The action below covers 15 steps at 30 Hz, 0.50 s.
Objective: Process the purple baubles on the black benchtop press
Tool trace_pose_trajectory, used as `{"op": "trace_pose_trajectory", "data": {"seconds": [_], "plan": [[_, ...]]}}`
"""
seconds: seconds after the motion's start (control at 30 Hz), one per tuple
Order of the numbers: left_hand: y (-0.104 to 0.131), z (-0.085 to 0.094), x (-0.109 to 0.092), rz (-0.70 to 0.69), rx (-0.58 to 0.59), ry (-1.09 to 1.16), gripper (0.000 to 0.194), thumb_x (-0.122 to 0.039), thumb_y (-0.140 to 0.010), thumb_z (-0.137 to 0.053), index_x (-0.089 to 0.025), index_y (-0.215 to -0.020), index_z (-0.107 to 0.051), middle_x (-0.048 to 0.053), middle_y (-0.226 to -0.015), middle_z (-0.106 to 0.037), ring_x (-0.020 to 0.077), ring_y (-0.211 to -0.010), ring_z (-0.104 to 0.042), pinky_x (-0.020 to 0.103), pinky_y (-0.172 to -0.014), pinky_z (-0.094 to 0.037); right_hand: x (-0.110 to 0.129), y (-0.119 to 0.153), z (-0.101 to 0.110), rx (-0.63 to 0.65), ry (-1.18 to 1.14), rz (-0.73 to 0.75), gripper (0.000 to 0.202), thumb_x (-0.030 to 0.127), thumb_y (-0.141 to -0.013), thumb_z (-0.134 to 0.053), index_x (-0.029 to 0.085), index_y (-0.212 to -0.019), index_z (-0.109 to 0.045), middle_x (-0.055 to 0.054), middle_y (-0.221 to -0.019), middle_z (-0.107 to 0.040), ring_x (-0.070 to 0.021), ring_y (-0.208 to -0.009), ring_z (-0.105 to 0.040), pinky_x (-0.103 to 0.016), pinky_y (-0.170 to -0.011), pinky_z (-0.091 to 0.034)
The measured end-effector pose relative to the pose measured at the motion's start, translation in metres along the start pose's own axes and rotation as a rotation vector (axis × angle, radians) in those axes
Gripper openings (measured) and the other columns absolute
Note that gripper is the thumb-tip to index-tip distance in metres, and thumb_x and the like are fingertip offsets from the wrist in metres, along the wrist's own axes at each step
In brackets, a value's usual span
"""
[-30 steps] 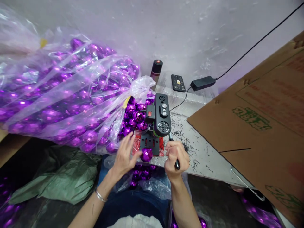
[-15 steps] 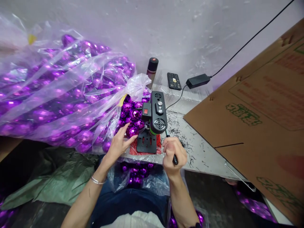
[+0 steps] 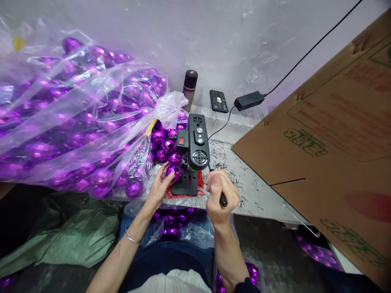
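Note:
My left hand (image 3: 159, 185) holds a shiny purple ball (image 3: 174, 173) between thumb and fingers, just left of the black machine (image 3: 199, 142). Wrapped round the black lever handle (image 3: 223, 199) at the machine's right side is my right hand (image 3: 222, 195), in a fist. The machine's slotted base plate (image 3: 185, 183) rests on a red sheet (image 3: 200, 185) at the table's front edge. More purple balls (image 3: 158, 137) lie to the left of the machine, at the mouth of a clear plastic bag (image 3: 76, 122) full of them.
A spray can (image 3: 190, 87), a phone (image 3: 218, 101) and a black power adapter (image 3: 249, 100) are behind the machine. Small dark pins (image 3: 244, 183) litter the table (image 3: 262, 203). A large cardboard box (image 3: 336, 162) stands at the right. Green sheeting (image 3: 73, 236) hangs at the lower left.
My left hand has closed on a purple ball and brought it nearer the machine's base. My right hand remains on the lever handle. The whole view has shifted slightly.

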<state>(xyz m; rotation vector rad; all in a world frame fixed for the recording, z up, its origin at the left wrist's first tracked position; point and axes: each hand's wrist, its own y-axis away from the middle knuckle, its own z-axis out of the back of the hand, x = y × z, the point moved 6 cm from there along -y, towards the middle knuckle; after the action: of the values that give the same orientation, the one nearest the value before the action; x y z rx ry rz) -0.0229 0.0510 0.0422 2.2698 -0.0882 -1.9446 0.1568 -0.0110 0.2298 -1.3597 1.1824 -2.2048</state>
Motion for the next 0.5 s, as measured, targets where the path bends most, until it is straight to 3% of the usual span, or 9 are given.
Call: {"op": "trace_pose_trajectory", "data": {"seconds": [0.2, 0.33, 0.5], "plan": [[-0.005, -0.019, 0.003, -0.193, -0.074, -0.171, 0.049, -0.056, -0.089, -0.079, -0.022, -0.121, -0.067, 0.008, -0.11, -0.078, 0.0237, -0.103, -0.077, 0.037, -0.091, -0.063, 0.001, -0.001, 0.0, -0.001, 0.023, -0.012, 0.034, 0.013, -0.105, -0.049, 0.022, -0.073, -0.053, 0.002, -0.067, -0.054, -0.0127, -0.063, -0.055, -0.03, -0.06, -0.042], [-0.002, -0.026, 0.004, -0.316, -0.084, -0.397, 0.047, -0.05, -0.094, -0.077, -0.023, -0.13, -0.065, 0.011, -0.124, -0.075, 0.0275, -0.118, -0.073, 0.044, -0.104, -0.058, 0.005, -0.002, 0.0, 0.021, 0.05, -0.006, 0.034, 0.012, -0.104, -0.048, 0.022, -0.073, -0.054, 0.002, -0.067, -0.055, -0.0128, -0.063, -0.054, -0.03, -0.059, -0.042], [0.0, -0.022, 0.003, -0.45, -0.009, -0.581, 0.05, -0.05, -0.096, -0.075, -0.023, -0.137, -0.066, 0.013, -0.133, -0.076, 0.0326, -0.128, -0.07, 0.052, -0.114, -0.054, 0.007, -0.001, 0.001, 0.034, 0.067, 0.01, 0.033, 0.009, -0.104, -0.047, 0.023, -0.074, -0.053, 0.002, -0.067, -0.055, -0.0127, -0.063, -0.055, -0.03, -0.059, -0.042]]}}
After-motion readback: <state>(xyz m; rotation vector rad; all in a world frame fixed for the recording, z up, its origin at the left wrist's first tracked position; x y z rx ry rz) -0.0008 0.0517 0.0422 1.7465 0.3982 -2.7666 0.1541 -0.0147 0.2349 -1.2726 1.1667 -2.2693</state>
